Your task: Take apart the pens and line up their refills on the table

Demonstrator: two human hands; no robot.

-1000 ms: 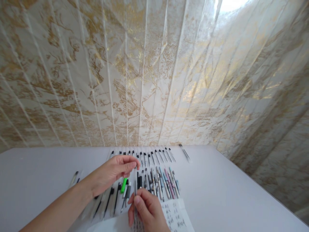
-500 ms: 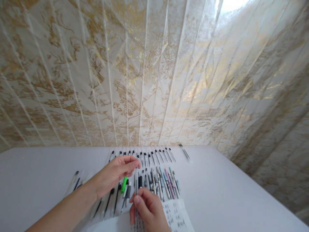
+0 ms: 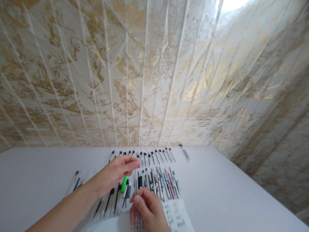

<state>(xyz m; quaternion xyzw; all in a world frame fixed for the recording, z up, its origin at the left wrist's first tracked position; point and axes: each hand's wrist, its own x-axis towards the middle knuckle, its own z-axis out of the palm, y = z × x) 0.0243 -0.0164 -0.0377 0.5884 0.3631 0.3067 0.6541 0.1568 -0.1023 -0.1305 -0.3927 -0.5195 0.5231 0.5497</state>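
A slim clear pen tube [image 3: 136,180] stands nearly upright in the picture between my two hands. My left hand [image 3: 124,166] pinches its upper end with thumb and fingers. Lower down, my right hand [image 3: 148,206] grips the same tube between thumb and index finger. Just left of the tube lie a green highlighter [image 3: 124,184] and a grey-and-white pen [image 3: 128,190]. Patterned and pastel pens [image 3: 167,183] lie side by side to the right, above my right hand.
Several clear pens with black caps [image 3: 152,158] form a row at the back. Two thin pens [image 3: 185,153] lie apart at the back right. More pens [image 3: 74,182] are at the left. Handwritten paper [image 3: 177,216] lies at the front on the white table [image 3: 224,193].
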